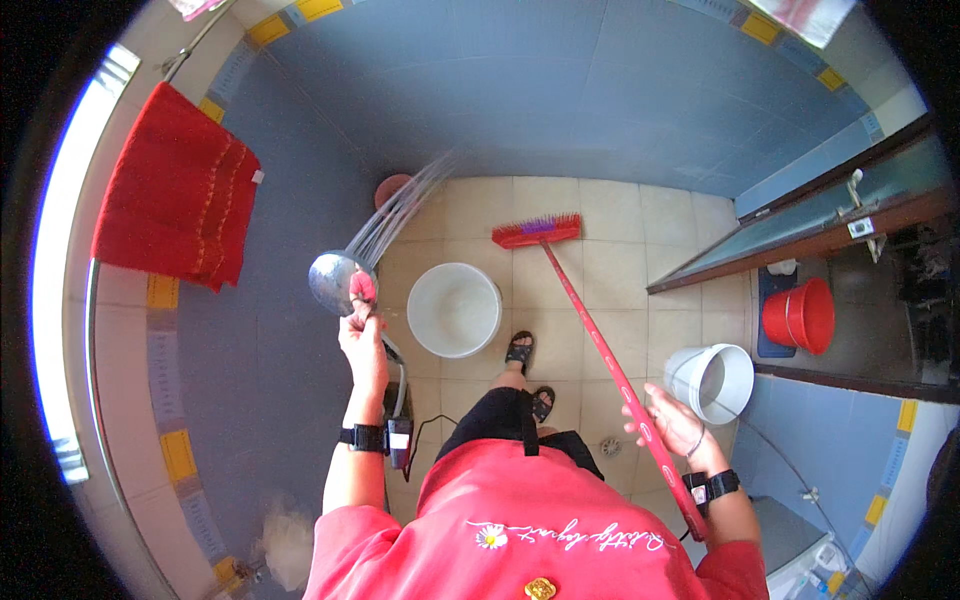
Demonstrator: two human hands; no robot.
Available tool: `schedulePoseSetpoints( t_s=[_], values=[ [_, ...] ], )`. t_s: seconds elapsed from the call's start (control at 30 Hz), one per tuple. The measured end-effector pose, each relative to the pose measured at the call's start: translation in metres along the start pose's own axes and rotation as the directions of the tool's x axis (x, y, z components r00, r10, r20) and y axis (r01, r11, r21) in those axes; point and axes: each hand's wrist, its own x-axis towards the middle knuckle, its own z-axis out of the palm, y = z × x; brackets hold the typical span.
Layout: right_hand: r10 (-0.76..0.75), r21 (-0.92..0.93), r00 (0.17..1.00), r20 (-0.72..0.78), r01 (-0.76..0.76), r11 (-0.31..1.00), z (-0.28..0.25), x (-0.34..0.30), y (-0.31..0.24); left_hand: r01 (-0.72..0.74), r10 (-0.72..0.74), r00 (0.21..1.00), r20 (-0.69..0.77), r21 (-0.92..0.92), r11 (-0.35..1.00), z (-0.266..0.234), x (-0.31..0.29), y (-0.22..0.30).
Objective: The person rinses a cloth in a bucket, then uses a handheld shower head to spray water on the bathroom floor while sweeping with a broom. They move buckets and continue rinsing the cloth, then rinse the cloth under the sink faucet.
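My left hand (pixel 362 345) is closed round the handle of a round silver shower head (pixel 340 280). Water sprays from it in several thin streams toward the far left corner. A red broom (pixel 590 320) slants over the floor, its purple-and-red bristle head (pixel 537 231) turned up at the far end. My right hand (pixel 672 420) loosely holds the broom's handle, palm facing up, with fingertips showing on the handle's left side. The handle's near end lies by my right wrist.
A white bucket (pixel 454 310) stands beside my feet on the tiled floor (pixel 610 260). Another white bucket (pixel 725 383) is at right, near a red bucket (pixel 800 315) by the open door (pixel 800 225). A red towel (pixel 175 190) hangs left. There is a floor drain (pixel 611 446).
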Motion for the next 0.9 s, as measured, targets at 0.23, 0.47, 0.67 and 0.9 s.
schedulePoseSetpoints(
  t_s=[0.23, 0.47, 0.67, 0.9],
  values=[
    [0.192, -0.294, 0.980, -0.041, -0.196, 0.936, -0.046, 0.005, 0.032, -0.094, 0.092, 0.995, -0.030, -0.046, 0.995, 0.007, -0.006, 0.007],
    [0.266, -0.445, 0.920, -0.289, -0.375, 0.813, -0.030, 0.032, 0.031, 0.036, -0.028, 0.995, 0.096, -0.083, 0.996, -0.005, 0.003, 0.010],
    [0.189, -0.405, 0.893, -0.408, -0.363, 0.839, 0.052, 0.043, 0.046, 0.077, -0.060, 0.948, 0.312, -0.041, 0.996, -0.012, 0.011, 0.021],
    [0.006, -0.495, 0.946, -0.325, -0.176, 0.851, 0.124, 0.013, 0.061, 0.101, -0.072, 0.901, 0.428, -0.046, 0.994, -0.014, 0.013, 0.031]
  ],
)
